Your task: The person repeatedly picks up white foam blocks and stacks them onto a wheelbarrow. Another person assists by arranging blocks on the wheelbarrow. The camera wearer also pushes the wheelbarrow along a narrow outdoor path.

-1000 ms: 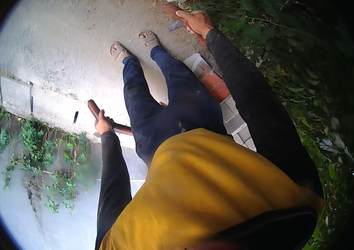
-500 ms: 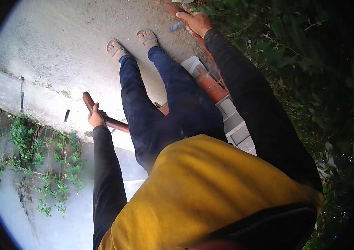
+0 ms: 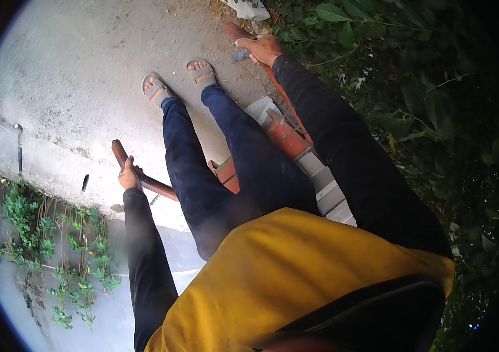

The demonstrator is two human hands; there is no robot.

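Observation:
My left hand (image 3: 129, 175) is closed around a reddish-brown handle (image 3: 160, 188), whose end sticks out past the fist. At the upper right, my right hand (image 3: 261, 49) grips a matching handle (image 3: 237, 31), its fingers wrapped round the shaft. Both handles run back beside my legs toward an orange-red metal frame (image 3: 287, 134), seemingly part of a cart. Several pale grey blocks (image 3: 330, 196) lie in rows against this frame, to the right of my hips. My legs stand between the two handles and hide much of the frame; its wheels cannot be seen.
Dusty ground (image 3: 85, 64) lies around my sandalled feet. Dense leafy bushes (image 3: 413, 111) crowd the right side. A grey wall with hanging green plants (image 3: 26, 211) borders the left. A crumpled plastic bottle (image 3: 240, 55) and a white sack (image 3: 250, 9) lie near the right handle.
Both hands keep their grip on the handles. My hands, feet and the ground objects sit slightly further left and mostly lower in the picture, and more of the white sack shows.

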